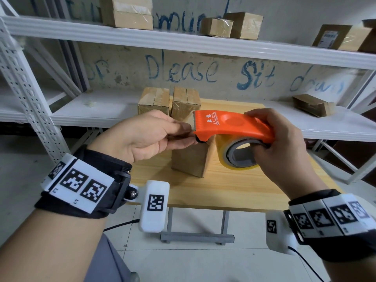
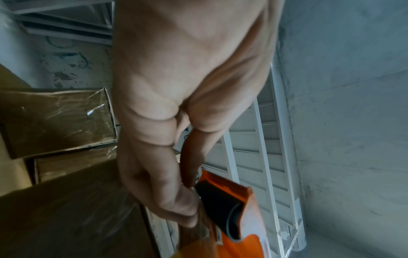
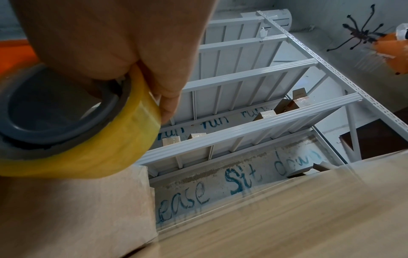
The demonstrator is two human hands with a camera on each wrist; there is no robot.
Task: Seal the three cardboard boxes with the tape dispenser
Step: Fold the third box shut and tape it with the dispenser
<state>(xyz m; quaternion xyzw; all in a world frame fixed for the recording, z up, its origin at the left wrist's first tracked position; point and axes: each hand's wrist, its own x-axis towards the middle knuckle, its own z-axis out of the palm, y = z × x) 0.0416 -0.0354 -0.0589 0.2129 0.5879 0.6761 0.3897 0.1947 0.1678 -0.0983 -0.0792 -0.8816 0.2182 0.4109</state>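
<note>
- right hand (image 1: pixel 284 147) wrapped round the orange tape dispenser (image 1: pixel 234 125), fingers hooked through the grey core of the yellow tape roll (image 1: pixel 240 157); held that way, probably, to keep the roll from spinning loose while the free end is found.
- dispenser raised above the table (image 1: pixel 234 190), toothed edge turned toward the left hand (image 1: pixel 150 135), so the tape end sits within easy reach.
- left hand narrowed to a pinch at the dispenser's mouth, thumb and fingertips (image 2: pixel 185 209) pressed together by the black roller (image 2: pixel 220 206); likely on the tape's free end, though clear film hard to make out.
- near box (image 1: pixel 191 159) standing on the table right under the dispenser, apparently the one about to be sealed.
- two further boxes, left (image 1: pixel 153 100) and right (image 1: pixel 186 102), side by side at the table's far edge, glossy with tape already, set back out of the way.
- more boxes on the white shelving (image 1: pixel 183 40) behind, not part of the job as far as can be judged.
</note>
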